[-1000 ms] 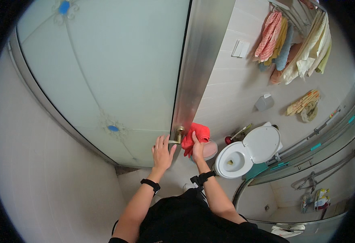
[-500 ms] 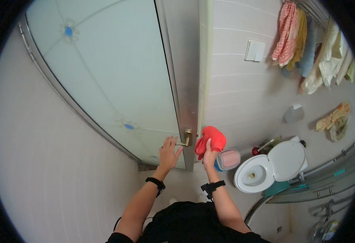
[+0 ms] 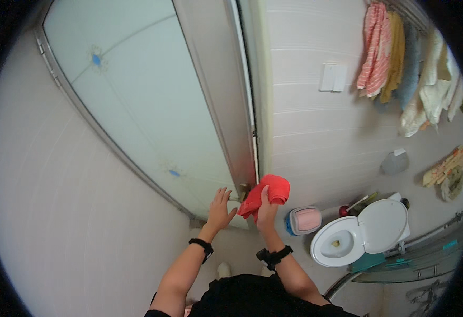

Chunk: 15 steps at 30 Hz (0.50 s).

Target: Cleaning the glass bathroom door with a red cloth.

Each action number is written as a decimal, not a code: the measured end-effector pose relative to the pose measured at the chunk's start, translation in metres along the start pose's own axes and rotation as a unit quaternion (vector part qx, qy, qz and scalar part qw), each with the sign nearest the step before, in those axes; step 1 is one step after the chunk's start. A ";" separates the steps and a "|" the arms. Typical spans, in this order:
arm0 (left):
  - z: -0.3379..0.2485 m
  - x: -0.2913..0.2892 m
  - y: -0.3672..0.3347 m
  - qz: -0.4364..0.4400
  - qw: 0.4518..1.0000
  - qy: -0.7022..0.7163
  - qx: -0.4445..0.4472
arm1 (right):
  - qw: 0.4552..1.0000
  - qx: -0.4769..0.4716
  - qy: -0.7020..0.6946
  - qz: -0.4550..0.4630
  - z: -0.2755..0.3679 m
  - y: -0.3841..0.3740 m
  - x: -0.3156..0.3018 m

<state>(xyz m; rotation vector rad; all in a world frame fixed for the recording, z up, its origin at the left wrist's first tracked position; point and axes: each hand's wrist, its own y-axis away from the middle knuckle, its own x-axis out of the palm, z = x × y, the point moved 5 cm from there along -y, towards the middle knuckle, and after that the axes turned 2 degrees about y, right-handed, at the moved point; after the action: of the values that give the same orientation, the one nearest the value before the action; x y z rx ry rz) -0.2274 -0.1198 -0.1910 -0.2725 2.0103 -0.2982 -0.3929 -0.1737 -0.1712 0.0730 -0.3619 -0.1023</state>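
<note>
Red cloth moved in onto the door handle

From my end, the red cloth [image 3: 276, 187] had shifted left since half a second ago: then clear of the door handle [image 3: 244, 189], now overlapping it in view. My read: wiping work was centred there. Right hand [image 3: 266, 214] was closed around the bunched cloth. Left hand [image 3: 221, 211] was wide, fingers straight, thumb apart, by the lever's left end; couldn't tell if touching. Door [image 3: 152, 132]: frosted glass, metal-framed, narrow gap at its right edge. Pale tiled wall [image 3: 305, 127] with switch [image 3: 333, 77]; towels [image 3: 375, 50] far right; pink-lidded bin [image 3: 305, 219] and lid-up toilet [image 3: 383, 227] near right.
</note>
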 end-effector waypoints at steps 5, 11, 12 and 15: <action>0.001 -0.006 0.002 -0.022 1.000 -0.009 -0.014 | 0.905 -0.401 0.122 0.069 0.160 0.043 0.053; -0.003 -0.010 0.001 0.027 1.000 0.011 -0.002 | 0.715 -0.661 0.225 0.037 0.283 0.056 0.142; 0.001 -0.008 0.003 0.039 0.999 0.012 -0.005 | 0.708 -0.667 0.230 0.031 0.284 0.057 0.152; 0.016 -0.010 0.010 0.027 0.999 0.021 0.028 | 0.599 -0.665 0.437 -0.096 0.258 0.049 0.178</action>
<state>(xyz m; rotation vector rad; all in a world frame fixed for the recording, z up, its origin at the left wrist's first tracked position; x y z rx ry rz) -0.2094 -0.1085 -0.1924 -0.1786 2.0442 -0.3278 -0.3148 -0.1591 0.1364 -1.3246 0.8031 -0.5105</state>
